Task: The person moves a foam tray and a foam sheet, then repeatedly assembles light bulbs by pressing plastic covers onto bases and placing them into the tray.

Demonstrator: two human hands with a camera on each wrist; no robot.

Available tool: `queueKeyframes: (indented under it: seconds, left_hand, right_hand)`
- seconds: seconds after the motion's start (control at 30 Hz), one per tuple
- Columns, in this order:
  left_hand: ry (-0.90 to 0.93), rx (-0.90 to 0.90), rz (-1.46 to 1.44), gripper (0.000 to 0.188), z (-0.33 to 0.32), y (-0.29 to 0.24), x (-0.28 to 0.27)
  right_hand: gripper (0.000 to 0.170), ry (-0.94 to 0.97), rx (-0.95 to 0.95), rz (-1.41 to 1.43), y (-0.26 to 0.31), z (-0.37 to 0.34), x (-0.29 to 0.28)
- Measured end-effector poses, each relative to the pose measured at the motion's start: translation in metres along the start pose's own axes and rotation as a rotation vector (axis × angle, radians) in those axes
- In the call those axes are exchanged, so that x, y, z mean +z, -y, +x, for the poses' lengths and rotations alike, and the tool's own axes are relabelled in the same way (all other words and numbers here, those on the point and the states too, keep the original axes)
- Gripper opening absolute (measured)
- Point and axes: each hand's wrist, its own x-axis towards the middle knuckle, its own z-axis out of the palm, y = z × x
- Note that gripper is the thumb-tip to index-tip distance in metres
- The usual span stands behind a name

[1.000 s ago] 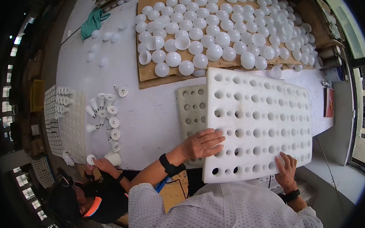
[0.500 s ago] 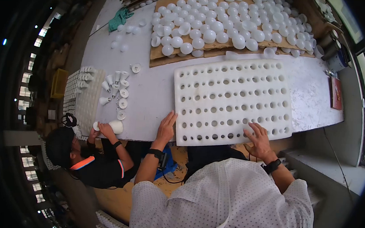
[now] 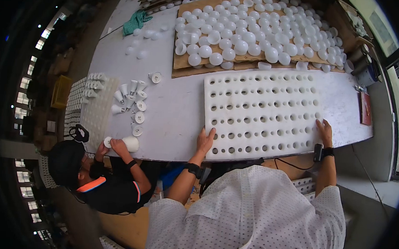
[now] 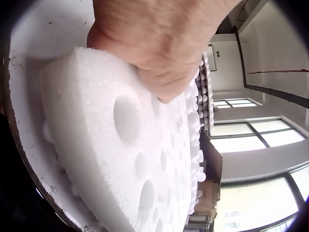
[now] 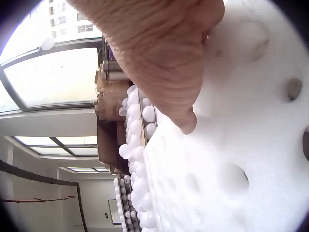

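Two hands [image 3: 204,141] [image 3: 325,132] grip foam board [image 3: 254,111], thumbs [image 4: 166,86] on top.

The board [image 3: 263,111] is white, the shirt [image 3: 249,208] white with dark dots, the cloth [image 3: 136,23] green.

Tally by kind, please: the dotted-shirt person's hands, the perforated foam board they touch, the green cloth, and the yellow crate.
Left hand and right hand: 2
Perforated foam board: 1
Green cloth: 1
Yellow crate: 1
Total: 5
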Motion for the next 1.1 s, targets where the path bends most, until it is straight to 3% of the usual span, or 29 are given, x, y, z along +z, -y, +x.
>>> queueKeyframes:
  seconds: [0.07, 0.17, 0.2, 0.27, 0.3, 0.33, 0.4, 0.47, 0.53, 0.6, 0.67, 0.83, 0.87, 1.0, 1.1]
  left_hand:
    - [-0.004, -0.014, 0.035, 0.047, 0.004, -0.007, -0.007]
    - [-0.061, 0.000, 0.022, 0.046, 0.001, 0.000, -0.020]
    - [-0.053, 0.003, 0.018, 0.046, 0.002, 0.003, -0.029]
    - [-0.027, -0.107, 0.037, 0.045, 0.000, 0.010, -0.046]
    - [-0.031, -0.107, 0.031, 0.045, 0.000, 0.011, -0.049]
    - [-0.041, -0.087, 0.032, 0.045, -0.001, 0.013, -0.050]
    - [-0.052, -0.066, 0.035, 0.045, -0.001, 0.013, -0.051]
    - [-0.079, -0.077, 0.110, 0.045, -0.001, 0.014, -0.049]
    - [-0.067, -0.114, 0.084, 0.045, -0.006, 0.006, -0.049]
    - [-0.087, -0.163, 0.068, 0.046, -0.008, -0.002, -0.049]
    - [-0.075, -0.202, 0.103, 0.047, -0.008, -0.008, -0.045]
    - [-0.130, -0.211, 0.171, 0.049, -0.007, -0.013, -0.038]
    - [-0.128, -0.199, 0.154, 0.049, -0.009, -0.013, -0.038]
    - [-0.113, -0.180, 0.029, 0.049, -0.011, -0.006, -0.045]
    - [-0.414, -0.087, 0.173, 0.049, 0.003, 0.008, -0.084]
  right_hand:
    - [0.064, -0.067, 0.025, -0.259, 0.012, -0.002, 0.006]
    - [0.070, -0.125, 0.021, -0.348, 0.015, -0.012, 0.024]
    - [0.070, -0.110, -0.010, -0.381, 0.010, -0.015, 0.029]
    - [0.070, 0.094, 0.091, -0.351, 0.046, -0.031, 0.024]
    - [0.060, 0.088, 0.111, -0.586, 0.034, -0.017, 0.026]
    - [0.060, 0.091, 0.106, -0.590, 0.058, -0.015, 0.024]
    - [0.048, -0.180, -0.267, -0.538, 0.113, 0.001, 0.029]
    - [0.042, -0.065, -0.389, -0.148, 0.150, 0.044, 0.053]
    - [0.043, -0.068, -0.518, -0.256, 0.201, 0.078, 0.080]
    - [0.060, -0.034, -0.646, -0.464, 0.227, 0.121, 0.109]
    - [0.071, 0.001, -0.638, -0.692, 0.249, 0.142, 0.129]
    - [0.087, 0.149, -0.774, -0.801, 0.250, 0.206, 0.169]
    - [0.083, 0.221, -0.705, -0.789, 0.262, 0.196, 0.164]
    - [0.068, 0.176, -0.728, -0.725, 0.266, 0.192, 0.167]
    - [0.070, 0.093, -0.749, -0.598, 0.244, 0.223, 0.175]
